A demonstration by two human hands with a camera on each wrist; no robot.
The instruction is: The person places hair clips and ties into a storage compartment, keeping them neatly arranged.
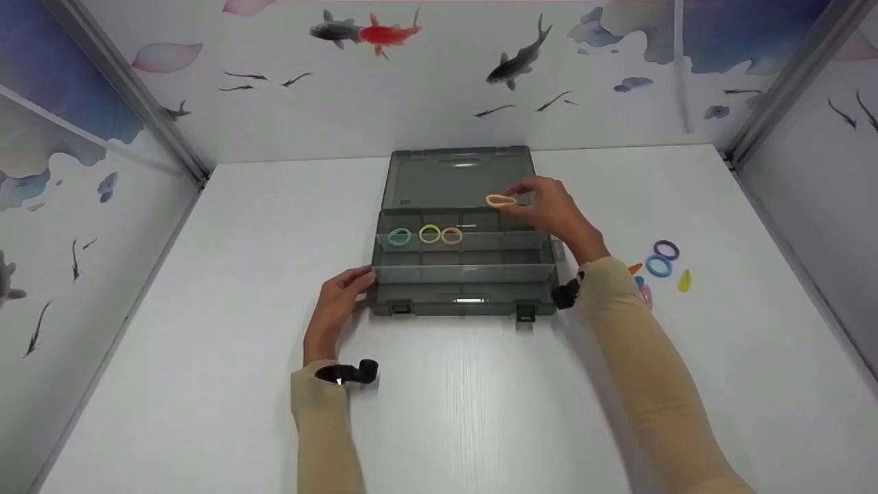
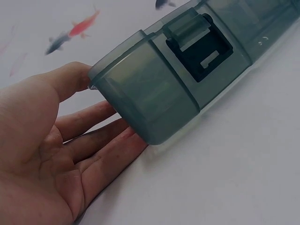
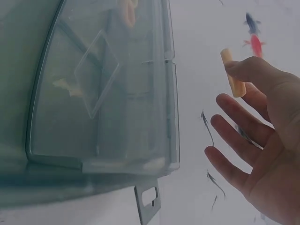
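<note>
My right hand (image 1: 549, 206) pinches a pale orange hair tie (image 1: 501, 200) between thumb and fingertips, above the back of a grey see-through divided box (image 1: 463, 309). Its other fingers are spread in the right wrist view. The box lies with its lid (image 1: 459, 175) folded back. In the back compartment are a teal hair tie (image 1: 399, 237), a yellow hair tie (image 1: 430, 234) and an orange hair tie (image 1: 451, 236). At the box's left end rests my left hand (image 1: 334, 305), its thumb at the rim and its fairly straight fingers (image 2: 101, 154) against the outer wall.
Right of the box lie a purple hair tie (image 1: 666, 250), a blue hair tie (image 1: 659, 266) and a yellow hair clip (image 1: 684, 280). Small orange, blue and pink pieces are partly hidden by the right sleeve (image 1: 638, 357). Printed panels (image 1: 439, 82) surround the white table (image 1: 439, 405).
</note>
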